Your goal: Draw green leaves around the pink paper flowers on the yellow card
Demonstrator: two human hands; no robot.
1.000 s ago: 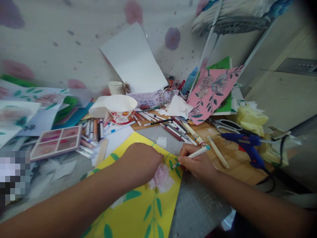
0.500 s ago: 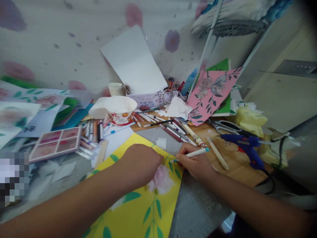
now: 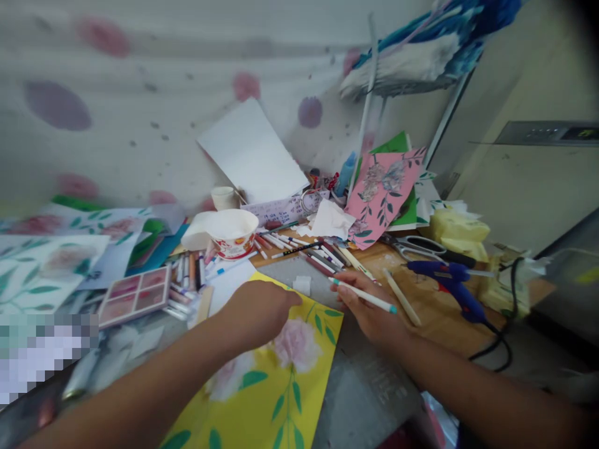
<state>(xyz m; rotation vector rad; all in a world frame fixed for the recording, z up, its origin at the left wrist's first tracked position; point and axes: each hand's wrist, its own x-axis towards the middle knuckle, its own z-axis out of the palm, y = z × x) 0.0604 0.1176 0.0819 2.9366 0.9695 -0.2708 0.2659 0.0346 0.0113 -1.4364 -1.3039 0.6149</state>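
Note:
A sheet of yellow paper (image 3: 311, 390) lies at the front, with green leaves and stems and pale pink flowers (image 3: 297, 345) on it. My left hand (image 3: 259, 312) rests on its upper part, back of the hand up. Its fingers bend down and are mostly hidden. Just right of the sheet, my right hand (image 3: 367, 312) grips a white marker (image 3: 369, 297) with a teal end. The tip points up and left, clear of the paper. Near the sheet's top edge sits a small white piece (image 3: 302, 285).
Loose markers (image 3: 322, 255) and a paper bowl (image 3: 231, 234) stand behind the sheet. On the left are a pink palette (image 3: 135, 294) and painted sheets (image 3: 51, 268). A blue glue gun (image 3: 444, 274), scissors (image 3: 416, 246) and a pink painted card (image 3: 386, 193) are on the right.
My right hand has lifted the marker off the yellow paper and turned it, so the teal end now points down and right. The view has shifted; my left hand stays on the sheet.

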